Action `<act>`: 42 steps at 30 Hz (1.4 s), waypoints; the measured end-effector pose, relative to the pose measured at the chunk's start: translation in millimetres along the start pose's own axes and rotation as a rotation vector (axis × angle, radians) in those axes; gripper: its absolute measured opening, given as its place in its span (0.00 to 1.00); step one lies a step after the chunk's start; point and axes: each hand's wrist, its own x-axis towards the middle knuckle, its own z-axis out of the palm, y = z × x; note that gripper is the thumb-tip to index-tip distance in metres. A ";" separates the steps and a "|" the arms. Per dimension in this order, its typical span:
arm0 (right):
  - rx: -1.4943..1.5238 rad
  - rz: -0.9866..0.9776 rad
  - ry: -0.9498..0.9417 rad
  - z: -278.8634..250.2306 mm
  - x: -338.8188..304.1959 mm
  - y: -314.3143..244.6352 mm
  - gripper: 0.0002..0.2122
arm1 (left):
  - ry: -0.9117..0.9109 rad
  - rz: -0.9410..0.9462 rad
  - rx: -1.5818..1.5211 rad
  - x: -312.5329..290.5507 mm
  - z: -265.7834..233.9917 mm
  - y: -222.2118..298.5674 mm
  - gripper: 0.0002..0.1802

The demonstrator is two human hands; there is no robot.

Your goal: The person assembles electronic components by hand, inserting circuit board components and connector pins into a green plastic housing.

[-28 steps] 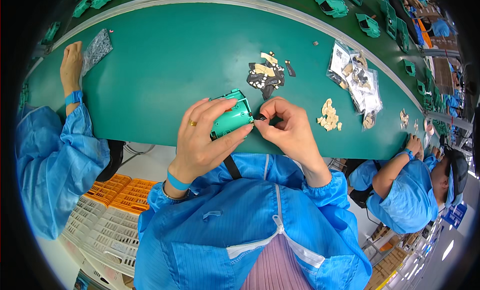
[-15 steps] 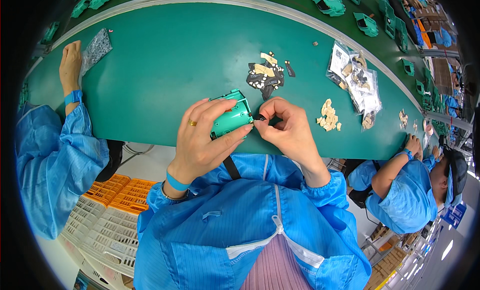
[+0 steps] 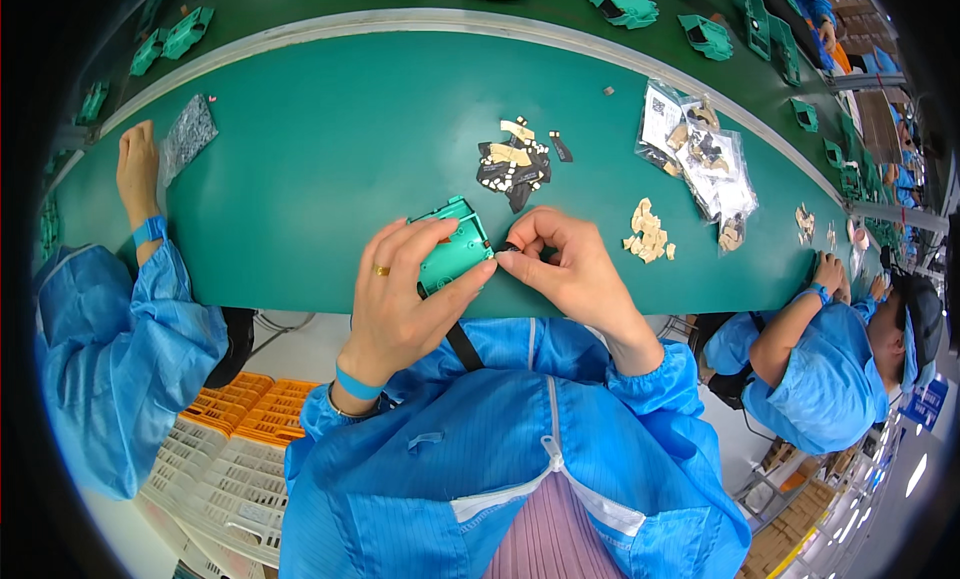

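A green plastic housing (image 3: 462,252) is held over the near edge of the table by my left hand (image 3: 405,279), its fingers wrapped round the left side and across the top. My right hand (image 3: 565,264) pinches a small black strip (image 3: 508,248) between thumb and forefinger, against the right end of the housing. The fingertips hide where the strip meets the housing. Just beyond my hands lies a loose pile of black strips with cream pads (image 3: 515,164). To the right of my right hand is a heap of cream peeled backing pieces (image 3: 648,231).
Clear plastic bags (image 3: 700,159) with labels and small parts lie at the right. A bag of small grey parts (image 3: 188,134) is at the left, by a co-worker's hand (image 3: 138,169). Beyond the table's pale rail, more green housings (image 3: 622,4) stand on a green surface. Another person (image 3: 820,369) sits at the right.
My view has shifted slightly, so the table appears lower. Both hands keep the housing and the strip together, with only small finger movement. Housings beyond the rail have shifted left.
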 end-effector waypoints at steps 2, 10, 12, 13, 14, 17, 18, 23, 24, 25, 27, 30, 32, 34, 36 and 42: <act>-0.075 -0.051 -0.001 0.6 0.4 5.0 0.07 | -0.006 0.009 -0.002 -0.8 0.1 -1.1 0.25; -0.169 -0.038 0.091 9.5 -5.7 -4.3 0.06 | -0.008 -0.029 0.001 2.6 -1.8 4.7 0.21; -0.182 -0.047 0.130 11.1 -6.2 -3.0 0.06 | -0.029 -0.020 -0.023 2.0 -1.2 3.6 0.25; -0.203 -0.075 0.151 12.0 -6.1 -2.5 0.06 | -0.043 -0.010 -0.025 2.0 -0.7 3.5 0.25; -0.225 -0.103 0.172 12.6 -6.0 -1.9 0.06 | -0.036 -0.015 -0.027 2.0 0.0 3.4 0.25; -0.266 -0.126 0.202 12.6 -7.9 -1.5 0.05 | -0.040 -0.015 -0.036 2.3 1.2 3.3 0.25; -0.256 -0.121 0.212 12.6 -8.0 -1.2 0.05 | -0.036 -0.020 -0.041 2.2 1.4 3.4 0.25; -0.255 -0.133 0.223 13.5 -9.7 1.0 0.05 | -0.048 -0.017 -0.005 -1.4 4.9 3.9 0.24; -0.247 -0.130 0.230 13.5 -10.2 1.0 0.05 | -0.058 -0.020 0.026 -1.8 5.1 3.9 0.23; -0.244 -0.137 0.231 13.3 -10.7 0.9 0.05 | -0.066 -0.015 0.026 -1.3 4.7 4.6 0.23; -0.234 -0.144 0.236 14.0 -10.4 2.3 0.05 | -0.098 -0.011 0.069 0.2 3.5 4.8 0.23; -0.242 -0.165 0.245 15.2 -10.8 5.5 0.05 | -0.075 -0.046 0.024 2.4 5.4 8.2 0.24; -0.240 -0.181 0.251 16.5 -10.9 6.7 0.05 | -0.106 -0.025 0.053 4.2 2.6 8.1 0.24; -0.226 -0.177 0.260 16.5 -10.7 5.6 0.05 | -0.140 -0.005 0.082 5.7 1.1 8.7 0.24; -0.217 -0.176 0.276 17.1 -11.1 5.3 0.05 | -0.105 -0.061 0.037 2.8 4.4 9.4 0.25; -0.122 -0.154 0.198 15.0 -11.5 -6.5 0.05 | -0.020 -0.120 -0.113 -7.7 4.1 6.2 0.24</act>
